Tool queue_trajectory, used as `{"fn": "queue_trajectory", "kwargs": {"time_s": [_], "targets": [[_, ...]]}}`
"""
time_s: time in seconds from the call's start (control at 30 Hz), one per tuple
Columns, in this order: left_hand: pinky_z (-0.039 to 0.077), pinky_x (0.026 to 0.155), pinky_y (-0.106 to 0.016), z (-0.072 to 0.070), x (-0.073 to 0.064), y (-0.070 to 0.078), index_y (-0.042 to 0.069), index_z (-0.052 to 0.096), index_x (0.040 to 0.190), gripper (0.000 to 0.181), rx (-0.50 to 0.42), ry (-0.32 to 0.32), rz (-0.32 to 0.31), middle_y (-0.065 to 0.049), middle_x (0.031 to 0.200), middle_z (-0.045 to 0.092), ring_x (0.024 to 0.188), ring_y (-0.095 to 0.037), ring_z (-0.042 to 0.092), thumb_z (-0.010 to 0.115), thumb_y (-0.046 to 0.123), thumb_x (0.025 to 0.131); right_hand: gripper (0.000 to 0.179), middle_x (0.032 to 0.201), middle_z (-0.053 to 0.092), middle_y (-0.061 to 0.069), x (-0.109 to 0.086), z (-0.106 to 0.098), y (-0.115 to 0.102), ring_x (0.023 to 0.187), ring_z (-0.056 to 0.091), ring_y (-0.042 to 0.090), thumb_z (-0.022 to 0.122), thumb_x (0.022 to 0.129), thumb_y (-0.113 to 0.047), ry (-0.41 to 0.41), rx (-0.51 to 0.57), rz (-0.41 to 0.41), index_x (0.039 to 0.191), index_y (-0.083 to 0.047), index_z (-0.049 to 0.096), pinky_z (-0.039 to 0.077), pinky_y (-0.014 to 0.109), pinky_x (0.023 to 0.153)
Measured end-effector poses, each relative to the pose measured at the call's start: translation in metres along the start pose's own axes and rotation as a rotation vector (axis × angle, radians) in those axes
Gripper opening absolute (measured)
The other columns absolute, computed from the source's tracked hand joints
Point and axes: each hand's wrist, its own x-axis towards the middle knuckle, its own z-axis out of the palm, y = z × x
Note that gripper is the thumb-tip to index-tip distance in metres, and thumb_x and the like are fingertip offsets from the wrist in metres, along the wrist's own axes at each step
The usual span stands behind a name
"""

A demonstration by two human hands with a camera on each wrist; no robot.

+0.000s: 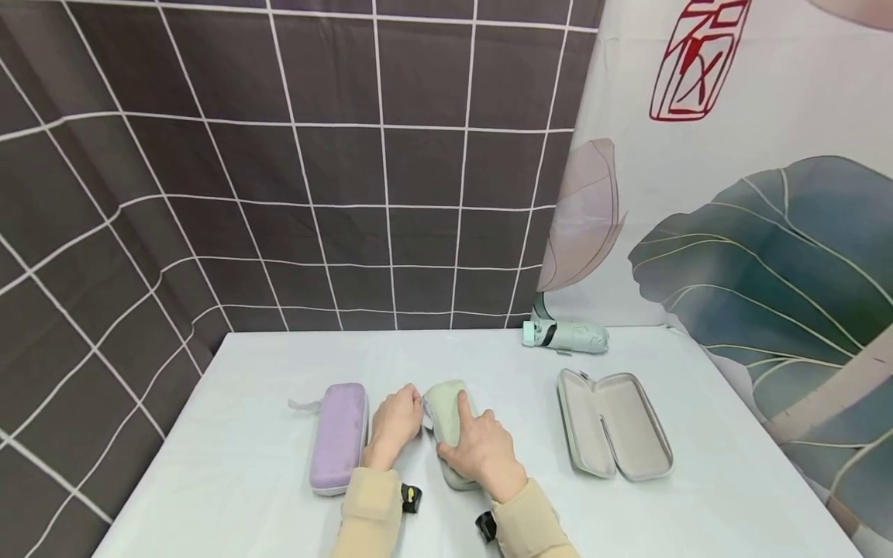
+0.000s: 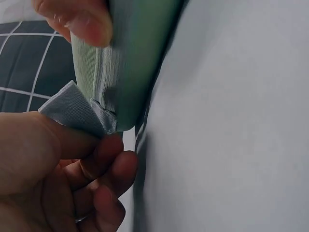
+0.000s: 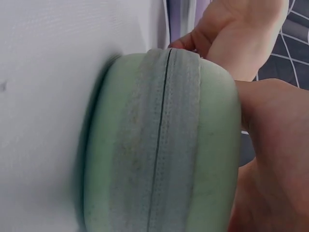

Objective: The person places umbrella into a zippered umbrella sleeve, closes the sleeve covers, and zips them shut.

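Note:
In the head view a pale green zippered case (image 1: pixel 441 403) lies on the white table between my hands. My left hand (image 1: pixel 398 422) is at its far left side, fingers curled, pinching the grey fabric tab (image 2: pixel 72 108) by the end of the zip. My right hand (image 1: pixel 484 449) holds the case from above, with the index finger stretched along the top and the thumb at the left side. A closed zip (image 3: pixel 161 140) runs along the case's side in the right wrist view. The right hand's other fingers are partly hidden.
A purple zippered case (image 1: pixel 339 438) with a grey strap lies left of my left hand. To the right a grey-lined case (image 1: pixel 635 426) lies unfolded. A mint folded umbrella (image 1: pixel 572 337) rests near the table's back edge, before a hanging cloth (image 1: pixel 335 163).

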Motion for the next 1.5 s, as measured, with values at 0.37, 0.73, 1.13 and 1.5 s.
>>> {"fn": "queue_trajectory", "kwargs": {"time_s": [0.37, 0.73, 1.13, 1.5], "targets": [[0.039, 0.052, -0.034, 0.007, 0.002, 0.000, 0.009, 0.055, 0.083, 0.017, 0.005, 0.011, -0.021, -0.002, 0.064, 0.050, 0.055, -0.018, 0.048, 0.050, 0.013, 0.099, 0.093, 0.108, 0.059, 0.033, -0.006, -0.012, 0.001, 0.091, 0.062, 0.045, 0.075, 0.079, -0.052, -0.098, 0.045, -0.036, 0.147, -0.001, 0.036, 0.051, 0.052, 0.073], [0.041, 0.054, -0.035, 0.011, 0.004, 0.002, 0.008, 0.056, 0.086, 0.014, 0.009, 0.033, 0.012, -0.004, 0.068, 0.054, 0.057, -0.018, 0.049, 0.053, 0.011, 0.100, 0.094, 0.114, 0.046, 0.038, -0.010, 0.000, -0.010, 0.066, 0.056, 0.030, 0.077, 0.074, -0.036, -0.041, 0.102, -0.017, 0.147, 0.003, 0.033, 0.051, 0.044, 0.059], [0.039, 0.049, -0.031, 0.010, 0.008, 0.000, 0.008, 0.052, 0.082, 0.016, 0.019, 0.062, 0.105, -0.002, 0.062, 0.050, 0.053, -0.017, 0.047, 0.053, 0.006, 0.098, 0.092, 0.117, 0.044, 0.040, -0.002, 0.003, -0.011, 0.060, 0.056, 0.032, 0.075, 0.078, -0.035, 0.015, 0.143, -0.013, 0.148, 0.004, 0.030, 0.049, 0.043, 0.052], [0.036, 0.051, -0.031, 0.006, 0.005, 0.002, 0.010, 0.048, 0.078, 0.020, 0.013, 0.031, 0.117, -0.002, 0.061, 0.045, 0.053, -0.017, 0.043, 0.052, 0.004, 0.097, 0.094, 0.117, 0.044, 0.040, 0.000, 0.004, -0.008, 0.063, 0.058, 0.035, 0.075, 0.078, -0.035, -0.016, 0.158, -0.016, 0.149, 0.004, 0.028, 0.049, 0.045, 0.054]]}}
